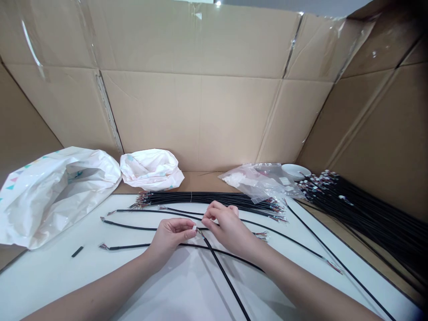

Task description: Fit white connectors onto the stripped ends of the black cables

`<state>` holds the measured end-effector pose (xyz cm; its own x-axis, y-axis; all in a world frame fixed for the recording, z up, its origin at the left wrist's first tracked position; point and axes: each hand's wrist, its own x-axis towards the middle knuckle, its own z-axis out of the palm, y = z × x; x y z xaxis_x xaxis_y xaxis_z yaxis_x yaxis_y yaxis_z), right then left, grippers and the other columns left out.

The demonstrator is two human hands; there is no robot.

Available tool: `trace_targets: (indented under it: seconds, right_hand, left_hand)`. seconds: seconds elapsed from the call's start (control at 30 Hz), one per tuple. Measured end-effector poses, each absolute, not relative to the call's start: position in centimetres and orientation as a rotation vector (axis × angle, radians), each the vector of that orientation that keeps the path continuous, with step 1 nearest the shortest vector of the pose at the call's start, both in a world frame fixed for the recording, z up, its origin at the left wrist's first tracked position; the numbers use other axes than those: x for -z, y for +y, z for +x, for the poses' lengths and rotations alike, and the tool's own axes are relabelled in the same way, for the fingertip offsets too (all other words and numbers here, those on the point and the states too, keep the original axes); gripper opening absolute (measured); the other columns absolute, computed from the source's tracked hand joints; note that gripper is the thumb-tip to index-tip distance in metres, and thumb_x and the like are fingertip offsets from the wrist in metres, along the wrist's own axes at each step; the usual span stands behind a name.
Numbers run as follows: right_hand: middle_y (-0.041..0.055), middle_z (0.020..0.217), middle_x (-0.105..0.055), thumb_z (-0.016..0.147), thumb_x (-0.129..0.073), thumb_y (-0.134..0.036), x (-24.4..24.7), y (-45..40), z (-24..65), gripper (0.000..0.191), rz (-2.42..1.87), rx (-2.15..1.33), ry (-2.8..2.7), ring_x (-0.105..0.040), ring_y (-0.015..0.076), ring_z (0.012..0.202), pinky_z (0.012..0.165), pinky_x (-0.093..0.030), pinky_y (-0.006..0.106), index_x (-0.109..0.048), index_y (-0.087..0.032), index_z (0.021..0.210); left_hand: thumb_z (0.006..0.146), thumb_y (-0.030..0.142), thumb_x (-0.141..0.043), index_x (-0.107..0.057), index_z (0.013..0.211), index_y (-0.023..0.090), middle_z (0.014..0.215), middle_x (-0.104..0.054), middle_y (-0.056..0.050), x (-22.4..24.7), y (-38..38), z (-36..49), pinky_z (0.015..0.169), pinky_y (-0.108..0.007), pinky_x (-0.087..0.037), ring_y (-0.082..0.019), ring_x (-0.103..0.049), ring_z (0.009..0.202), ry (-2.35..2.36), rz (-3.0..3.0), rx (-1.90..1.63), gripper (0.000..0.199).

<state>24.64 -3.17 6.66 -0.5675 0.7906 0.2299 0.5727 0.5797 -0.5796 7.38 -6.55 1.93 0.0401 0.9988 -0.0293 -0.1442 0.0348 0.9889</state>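
The person's left hand (172,236) is closed in a pinch, thumb and fingertips gripping a small white plastic connector (194,228) on the end of a long black sheathed cable (220,272). That cable runs from the connector down toward the person's body and out of view. The right hand (227,227) hangs just beside it, fingers curled inward and thumb close to the connector. Whether it grips anything is hard to tell, since the fingers hide whatever may lie between them.

Both hands work above a white tabletop (73,285), with several loose black cables with fanned coloured wire ends (133,221) lying across it around them. Just beyond the hands sits a tied bundle of black cables (200,199) with multicoloured wire tips at both ends. A short black strip (77,251) lies alone to the left.

Farther left, a crumpled white printed plastic bag (50,196) spills over the table edge, with a second white bag (151,169) beside it. Ahead are a clear plastic bag of white parts (257,180) and a shallow white bowl (294,171). To the right, a large heap of black cables (368,214) rests on flattened brown cardboard (200,120), which also rises behind everything as a wall.
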Motion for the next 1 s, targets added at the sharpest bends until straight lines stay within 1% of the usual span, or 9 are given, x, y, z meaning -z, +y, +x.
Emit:
trace_targets:
  seconds: [0.1,0.17,0.23,0.3,0.37,0.5,0.67,0.8,1.0]
  right_hand:
    - [0.0029,0.077,-0.056,0.082,-0.046,-0.030,-6.1,-1.8,25.0,0.023,-1.144,-1.281,-2.162,-0.047,0.0130,0.072,0.066,-0.030,0.026,-0.060,-0.014,0.073]
    - [0.0024,0.071,-0.055,0.077,-0.051,-0.036,-5.5,-1.3,25.1,0.026,-1.101,-1.692,-1.992,-0.043,0.0109,0.064,0.059,-0.029,0.024,-0.061,-0.012,0.073]
    - [0.0010,0.066,-0.052,0.070,-0.059,-0.040,-5.0,-1.2,25.0,0.029,-1.060,-1.895,-1.839,-0.039,0.0089,0.059,0.055,-0.026,0.023,-0.060,-0.011,0.069]
    - [-0.0007,0.062,-0.048,0.063,-0.065,-0.039,-4.7,-1.3,24.8,0.028,-1.037,-1.964,-1.732,-0.037,0.0077,0.056,0.053,-0.023,0.022,-0.058,-0.012,0.065]
    - [-0.0013,0.060,-0.047,0.061,-0.066,-0.037,-4.6,-1.5,24.6,0.026,-1.029,-1.983,-1.655,-0.036,0.0072,0.055,0.052,-0.023,0.022,-0.057,-0.012,0.064]
    - [-0.0013,0.058,-0.047,0.065,-0.062,-0.034,-4.8,-1.8,24.2,0.022,-1.075,-1.932,-1.629,-0.037,0.0076,0.054,0.052,-0.023,0.023,-0.058,-0.012,0.064]
    - [-0.0018,0.053,-0.046,0.067,-0.060,-0.031,-5.0,-2.1,24.2,0.020,-1.107,-1.901,-1.667,-0.036,0.0073,0.051,0.051,-0.022,0.023,-0.057,-0.012,0.063]
    - [-0.0018,0.053,-0.046,0.065,-0.061,-0.032,-4.9,-1.8,24.4,0.021,-1.062,-1.944,-1.669,-0.036,0.0073,0.051,0.051,-0.021,0.023,-0.057,-0.011,0.063]
    - [-0.0015,0.058,-0.048,0.061,-0.066,-0.036,-4.6,-1.4,24.8,0.026,-1.015,-1.994,-1.674,-0.036,0.0075,0.055,0.055,-0.022,0.023,-0.056,-0.012,0.062]
  left_hand:
    - [0.060,0.024,-0.074,-0.068,0.071,0.014,0.070,-0.065,-0.002,-1.8,-6.5,7.4,0.061,-0.019,-0.041,-0.010,-0.054,0.064,1.094,1.158,-1.224,0.016]
    - [0.063,0.025,-0.072,-0.069,0.071,0.014,0.071,-0.066,-0.003,-1.8,-6.5,7.4,0.062,-0.020,-0.042,-0.011,-0.054,0.066,1.080,1.228,-1.205,0.014]
    - [0.066,0.026,-0.069,-0.069,0.072,0.014,0.072,-0.065,-0.004,-1.9,-6.4,7.4,0.063,-0.020,-0.042,-0.012,-0.054,0.067,1.074,1.291,-1.182,0.014]
    - [0.067,0.027,-0.069,-0.069,0.072,0.014,0.071,-0.064,-0.004,-1.9,-6.4,7.4,0.061,-0.020,-0.041,-0.012,-0.053,0.066,1.105,1.319,-1.174,0.015]
    - [0.066,0.028,-0.069,-0.068,0.072,0.014,0.071,-0.064,-0.004,-1.8,-6.4,7.4,0.061,-0.021,-0.041,-0.012,-0.052,0.066,1.145,1.312,-1.177,0.015]
    - [0.065,0.029,-0.070,-0.068,0.072,0.014,0.072,-0.063,-0.003,-1.8,-6.4,7.4,0.062,-0.021,-0.041,-0.013,-0.052,0.067,1.183,1.298,-1.180,0.016]
    - [0.071,0.030,-0.065,-0.068,0.071,0.015,0.071,-0.063,-0.003,-2.2,-6.7,7.5,0.062,-0.021,-0.041,-0.013,-0.052,0.067,1.177,1.453,-1.151,0.015]
    - [0.072,0.030,-0.064,-0.067,0.070,0.017,0.071,-0.062,-0.002,-2.3,-6.9,7.5,0.063,-0.021,-0.040,-0.013,-0.052,0.067,1.231,1.604,-1.157,0.014]
    - [0.070,0.031,-0.066,-0.068,0.074,0.019,0.080,-0.058,-0.004,-1.7,-6.8,7.3,0.066,-0.023,-0.042,-0.015,-0.053,0.074,1.258,1.601,-1.222,0.013]
